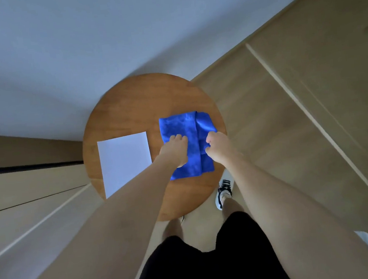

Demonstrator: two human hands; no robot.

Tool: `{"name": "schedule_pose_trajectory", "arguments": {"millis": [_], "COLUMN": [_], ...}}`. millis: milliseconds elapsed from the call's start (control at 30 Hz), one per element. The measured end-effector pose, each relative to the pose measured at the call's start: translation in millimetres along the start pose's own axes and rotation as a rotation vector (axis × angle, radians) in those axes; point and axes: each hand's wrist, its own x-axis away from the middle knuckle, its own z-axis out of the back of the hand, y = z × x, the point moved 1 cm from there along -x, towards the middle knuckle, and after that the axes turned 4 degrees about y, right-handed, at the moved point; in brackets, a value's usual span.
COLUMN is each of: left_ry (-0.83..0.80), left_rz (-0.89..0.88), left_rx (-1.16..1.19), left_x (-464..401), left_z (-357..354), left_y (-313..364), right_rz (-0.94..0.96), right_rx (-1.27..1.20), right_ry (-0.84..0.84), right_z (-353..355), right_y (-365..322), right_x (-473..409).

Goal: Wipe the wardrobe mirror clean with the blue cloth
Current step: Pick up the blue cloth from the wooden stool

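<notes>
Round table [129, 104]: blue cloth [177, 126] lengthwise away.

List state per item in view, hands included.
cloth: folded, flat on table, both hands on it
paper: flat on table, left of cloth, untouched
left hand: fingers curled on cloth
right hand: fingers curled, gripping cloth's right fold
table: upright

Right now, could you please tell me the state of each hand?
Left hand: fingers curled, gripping the blue cloth.
Right hand: fingers curled, gripping the same cloth.
</notes>
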Motion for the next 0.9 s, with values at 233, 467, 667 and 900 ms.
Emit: {"name": "schedule_pose_trajectory", "arguments": {"millis": [233,467,667,900], "left_ry": [0.01,0.076,-0.038,0.075], "left_rz": [0.082,0.117,0.1,0.033], "left_rx": [-0.126,-0.371,-0.228,-0.031], "left_x": [-50,-62,-66,-44], "left_z": [-43,-61,-29,41], "left_y": [5,25,18,22], "right_rz": [0.001,0.041,-0.005,-0.068], "right_rx": [0.014,0.017,-0.002,-0.018], "right_ry": [-0.063,-0.081,-0.08,0.001], "right_z": [-19,-34,-24,33], "right_y": [27,38,42,19], "right_x": [-51,-60,-50,-22]}}
